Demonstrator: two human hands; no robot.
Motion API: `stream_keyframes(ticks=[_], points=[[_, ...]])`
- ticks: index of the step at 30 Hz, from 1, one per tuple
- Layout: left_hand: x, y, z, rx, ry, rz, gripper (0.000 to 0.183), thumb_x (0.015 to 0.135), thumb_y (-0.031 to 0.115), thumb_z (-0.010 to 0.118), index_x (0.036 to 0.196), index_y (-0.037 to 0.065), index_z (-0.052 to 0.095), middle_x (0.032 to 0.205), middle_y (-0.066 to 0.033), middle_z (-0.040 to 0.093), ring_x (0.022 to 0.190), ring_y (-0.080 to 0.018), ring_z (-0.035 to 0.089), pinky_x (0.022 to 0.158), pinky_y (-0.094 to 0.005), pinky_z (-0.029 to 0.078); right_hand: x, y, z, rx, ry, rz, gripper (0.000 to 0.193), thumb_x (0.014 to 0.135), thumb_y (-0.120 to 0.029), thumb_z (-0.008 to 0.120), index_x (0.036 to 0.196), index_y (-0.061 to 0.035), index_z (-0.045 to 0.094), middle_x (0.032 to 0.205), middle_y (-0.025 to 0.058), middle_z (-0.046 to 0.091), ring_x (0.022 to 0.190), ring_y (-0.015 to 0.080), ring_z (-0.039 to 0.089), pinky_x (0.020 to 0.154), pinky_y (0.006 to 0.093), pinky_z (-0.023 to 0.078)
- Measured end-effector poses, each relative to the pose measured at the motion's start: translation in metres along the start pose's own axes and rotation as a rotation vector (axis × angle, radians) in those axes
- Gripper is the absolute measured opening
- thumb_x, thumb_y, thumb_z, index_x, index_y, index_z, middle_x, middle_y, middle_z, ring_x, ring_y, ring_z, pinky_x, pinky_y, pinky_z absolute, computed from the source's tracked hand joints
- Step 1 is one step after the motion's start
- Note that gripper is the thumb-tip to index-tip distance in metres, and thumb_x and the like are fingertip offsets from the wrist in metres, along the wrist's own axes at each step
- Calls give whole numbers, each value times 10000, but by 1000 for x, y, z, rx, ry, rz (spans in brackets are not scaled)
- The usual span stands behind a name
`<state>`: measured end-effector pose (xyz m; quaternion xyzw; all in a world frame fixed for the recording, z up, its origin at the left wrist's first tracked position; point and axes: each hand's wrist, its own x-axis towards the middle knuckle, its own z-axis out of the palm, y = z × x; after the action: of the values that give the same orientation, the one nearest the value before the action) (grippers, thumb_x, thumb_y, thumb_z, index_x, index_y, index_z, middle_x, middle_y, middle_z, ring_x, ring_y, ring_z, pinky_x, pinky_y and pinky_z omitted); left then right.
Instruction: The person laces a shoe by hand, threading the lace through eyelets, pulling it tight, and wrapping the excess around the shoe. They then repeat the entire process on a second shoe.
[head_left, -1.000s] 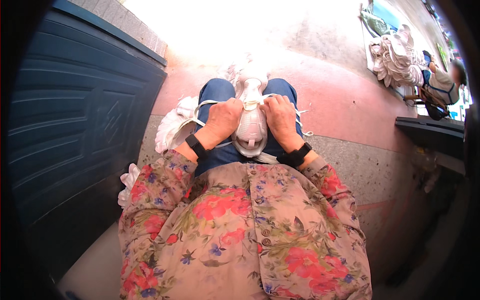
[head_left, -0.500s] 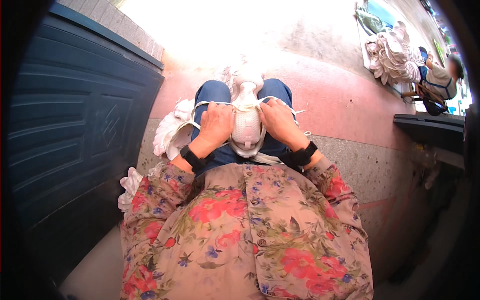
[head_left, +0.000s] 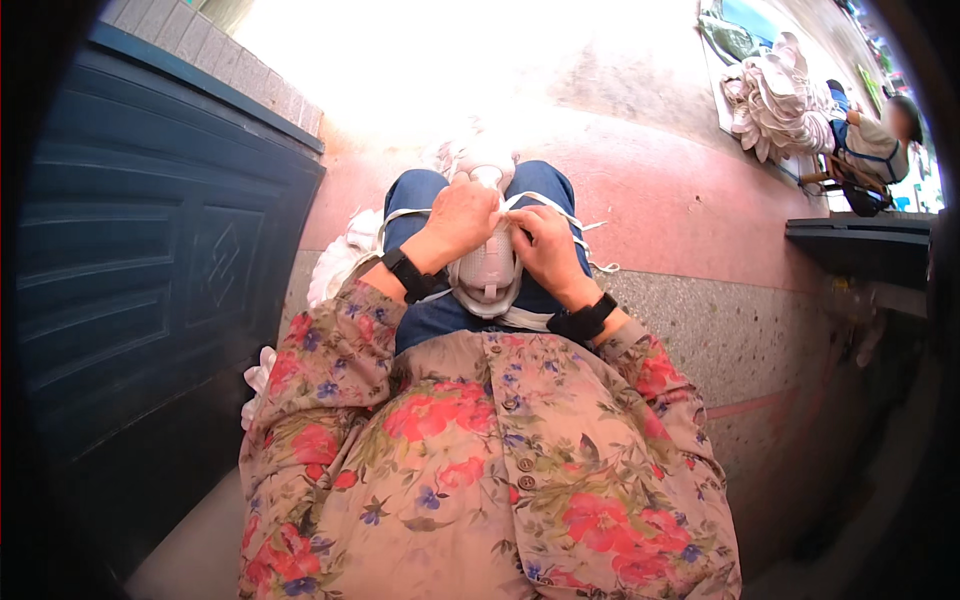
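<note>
A white sneaker rests between my knees, its heel toward me. My left hand is closed over the lacing, its fingers pinching a white shoelace whose loose length hangs over my left thigh. My right hand meets it there, thumb and forefinger pinched on the lace at the middle of the shoe. Loose lace ends trail past my right knee. My fingers partly hide the lacing and the tongue.
More white shoes lie beside my left leg. A dark blue panelled door stands to the left. At the far right, a seated person is next to a large pile of white shoes. A dark ledge juts in below them.
My hands have come together over the lacing from either side of the shoe. The left moved right and a little farther from me, bringing the lace strands to the middle.
</note>
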<state>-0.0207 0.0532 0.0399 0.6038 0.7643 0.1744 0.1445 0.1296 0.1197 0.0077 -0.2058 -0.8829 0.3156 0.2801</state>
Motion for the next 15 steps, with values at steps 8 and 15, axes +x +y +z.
stream_keyframes(ticks=[8,15], points=[[9,-15,-27,-1185,-33,-388,276,756,66,620,991,-35,517,794,-67,610,718,-103,569,651,-219,454,23,-22,-19,-672,-337,-418,114,679,-142,521,753,-74,576,789,42,495,822,199,461,677,336,334],[37,16,-30,-826,-149,-316,424,742,77,613,1108,-61,449,751,-84,602,694,-126,574,651,-229,450,41,-49,-53,-217,-90,-504,133,676,-72,523,808,-84,532,789,65,465,818,222,464,719,335,345]])
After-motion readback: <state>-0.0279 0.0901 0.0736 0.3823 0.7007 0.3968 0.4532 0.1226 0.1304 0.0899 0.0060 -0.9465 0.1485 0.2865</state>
